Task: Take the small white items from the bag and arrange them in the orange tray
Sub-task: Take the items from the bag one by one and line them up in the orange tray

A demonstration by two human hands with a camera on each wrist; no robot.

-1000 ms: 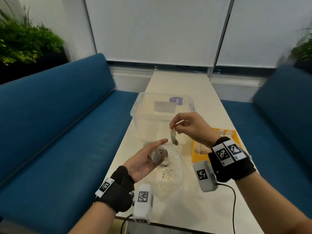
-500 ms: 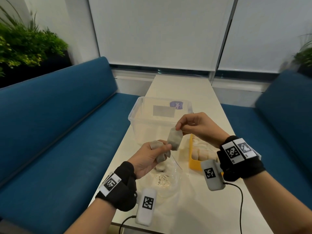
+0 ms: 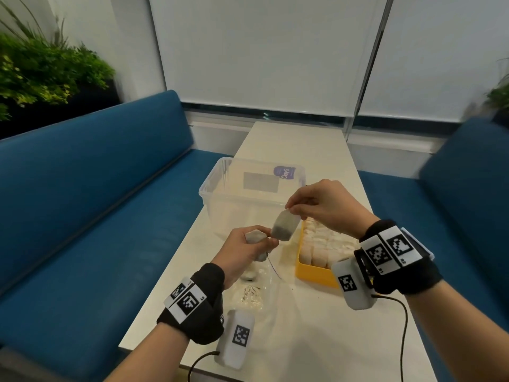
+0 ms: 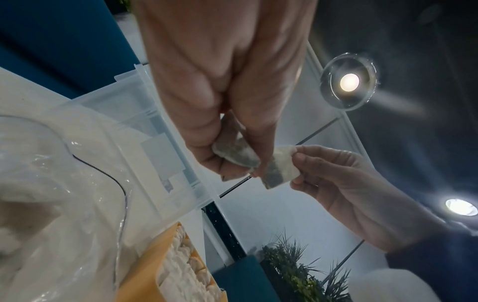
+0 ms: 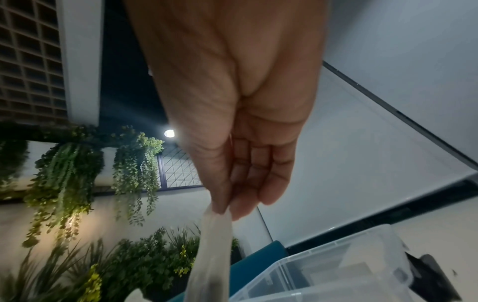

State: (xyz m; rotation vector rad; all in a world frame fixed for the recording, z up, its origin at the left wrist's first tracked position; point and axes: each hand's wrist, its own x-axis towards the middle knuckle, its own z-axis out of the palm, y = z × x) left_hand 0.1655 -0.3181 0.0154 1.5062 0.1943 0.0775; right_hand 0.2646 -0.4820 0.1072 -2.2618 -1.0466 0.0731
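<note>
Head view: right hand [image 3: 325,205] now pinches its sachet [image 3: 285,226] higher; left hand [image 3: 245,252] still clutches sachets [image 3: 254,237].

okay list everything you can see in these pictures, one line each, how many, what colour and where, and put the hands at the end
Table: one, white, between the benches.
Benches: two, blue, either side of the table.
Clear bin: one, transparent, far end of the work area, purple label on its far wall.
Orange tray: one, right of the bag, rows of white sachets standing in it.
Bag: one, clear plastic, lying on the table below the left hand, a few sachets inside.
Held sachet: one, whitish with dark contents, hanging from the right hand.
Sachets in the fist: at least two, whitish.
Plants: green, far left and far right.
Left hand: grips the sachets.
Right hand: pinches the sachet's top edge.
</note>
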